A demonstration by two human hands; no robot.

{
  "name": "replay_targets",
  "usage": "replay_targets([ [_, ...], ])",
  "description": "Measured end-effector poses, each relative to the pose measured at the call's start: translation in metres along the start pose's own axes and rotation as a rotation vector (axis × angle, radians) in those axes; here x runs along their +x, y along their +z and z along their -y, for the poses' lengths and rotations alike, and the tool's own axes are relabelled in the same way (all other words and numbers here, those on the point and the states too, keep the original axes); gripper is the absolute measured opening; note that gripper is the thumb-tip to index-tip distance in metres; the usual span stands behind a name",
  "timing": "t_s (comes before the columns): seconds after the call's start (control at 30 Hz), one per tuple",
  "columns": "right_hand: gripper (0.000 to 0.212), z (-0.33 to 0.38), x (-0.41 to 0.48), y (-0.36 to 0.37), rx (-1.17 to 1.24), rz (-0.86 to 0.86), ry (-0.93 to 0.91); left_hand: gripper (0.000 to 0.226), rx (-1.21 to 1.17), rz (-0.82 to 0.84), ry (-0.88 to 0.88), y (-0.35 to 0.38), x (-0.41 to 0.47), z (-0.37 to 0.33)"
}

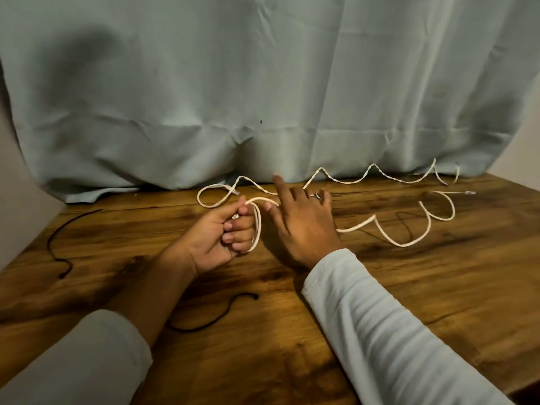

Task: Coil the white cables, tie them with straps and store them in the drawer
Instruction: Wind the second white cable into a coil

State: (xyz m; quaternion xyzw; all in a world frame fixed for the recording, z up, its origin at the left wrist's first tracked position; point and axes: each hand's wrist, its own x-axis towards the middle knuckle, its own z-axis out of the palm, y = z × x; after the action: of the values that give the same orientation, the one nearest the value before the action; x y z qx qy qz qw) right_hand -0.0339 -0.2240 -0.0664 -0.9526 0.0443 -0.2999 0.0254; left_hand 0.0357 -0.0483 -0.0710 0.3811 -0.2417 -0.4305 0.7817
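Observation:
A flat white cable point(388, 239) snakes over the wooden table point(438, 287) from a plug at the right to my hands. My left hand point(216, 238) grips a loop of it point(257, 226), thumb and forefinger pinching the top of the loop. My right hand point(304, 226) lies over the same cable, forefinger pointing up and straight thumb touching the strand by the loop. The cable comes out from under its palm to the right. A second white cable point(350, 181) zigzags along the foot of the curtain, its plug point(233, 192) at the left end.
A black strap point(54, 241) lies curved at the table's left edge, and another black strap point(204, 321) lies between my forearms. A pale blue-grey curtain point(263, 83) hangs behind the table and rests on its far edge. No drawer is in view.

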Motion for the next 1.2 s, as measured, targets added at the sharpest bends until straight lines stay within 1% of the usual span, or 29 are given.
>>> replay_targets([
  [0.1,0.079,0.016,-0.001,0.006,-0.150,0.020,0.067,0.031,-0.180,0.162,-0.018,-0.006,-0.001,-0.005],
  [0.17,0.082,0.028,-0.003,0.009,-0.213,0.014,0.057,0.028,-0.266,0.238,-0.017,-0.008,-0.003,-0.010],
  [0.23,0.082,0.035,-0.004,0.013,-0.268,0.050,0.033,0.029,-0.320,0.267,-0.002,-0.010,-0.005,-0.013],
  [0.3,0.079,0.038,-0.007,0.017,-0.309,0.098,-0.029,0.033,-0.365,0.258,0.020,-0.009,-0.007,-0.016],
  [0.33,0.075,0.037,-0.008,0.017,-0.305,0.118,-0.074,0.034,-0.381,0.220,0.040,-0.007,-0.008,-0.017],
  [0.37,0.069,0.036,-0.009,0.017,-0.288,0.137,-0.120,0.034,-0.384,0.141,0.074,-0.004,-0.009,-0.018],
  [0.43,0.049,0.034,-0.008,0.014,-0.231,0.124,-0.222,0.037,-0.350,-0.102,0.199,-0.002,-0.009,-0.017],
  [0.47,0.038,0.033,-0.009,0.013,-0.214,0.102,-0.274,0.040,-0.316,-0.198,0.270,0.000,-0.008,-0.016],
  [0.5,0.030,0.034,-0.009,0.011,-0.205,0.093,-0.320,0.041,-0.296,-0.248,0.322,0.002,-0.007,-0.014],
  [0.53,0.026,0.034,-0.010,0.009,-0.190,0.104,-0.365,0.042,-0.290,-0.259,0.356,0.003,-0.006,-0.013],
  [0.6,0.024,0.034,-0.010,0.005,-0.116,0.135,-0.430,0.045,-0.255,-0.268,0.380,0.003,-0.003,-0.013],
  [0.7,0.017,0.030,-0.008,-0.004,0.002,0.128,-0.489,0.044,-0.055,-0.356,0.392,-0.001,0.002,-0.013],
  [0.8,0.017,0.026,-0.008,-0.006,0.168,0.144,-0.493,0.040,0.268,-0.475,0.446,-0.008,0.007,-0.007],
  [0.87,0.016,0.023,-0.009,-0.006,0.331,0.143,-0.435,0.041,0.510,-0.544,0.450,-0.010,0.007,0.001],
  [0.93,0.016,0.017,-0.007,-0.005,0.533,0.129,-0.335,0.036,0.698,-0.569,0.400,-0.008,0.004,0.006],
  [1.0,0.015,0.008,-0.004,-0.004,0.730,0.109,-0.209,0.032,0.845,-0.539,0.328,-0.009,0.003,0.007],
  [1.03,0.014,0.002,-0.003,-0.004,0.749,0.099,-0.172,0.032,0.896,-0.493,0.288,-0.009,0.003,0.007],
  [1.07,0.012,-0.003,-0.002,-0.004,0.691,0.086,-0.160,0.033,0.936,-0.444,0.254,-0.008,0.002,0.007],
  [1.13,0.020,-0.008,-0.002,-0.003,0.483,0.074,-0.186,0.037,0.974,-0.372,0.204,-0.006,0.002,0.009],
  [1.2,0.028,-0.007,-0.003,-0.005,0.343,0.055,-0.206,0.039,0.950,-0.320,0.160,0.000,0.003,0.011],
])
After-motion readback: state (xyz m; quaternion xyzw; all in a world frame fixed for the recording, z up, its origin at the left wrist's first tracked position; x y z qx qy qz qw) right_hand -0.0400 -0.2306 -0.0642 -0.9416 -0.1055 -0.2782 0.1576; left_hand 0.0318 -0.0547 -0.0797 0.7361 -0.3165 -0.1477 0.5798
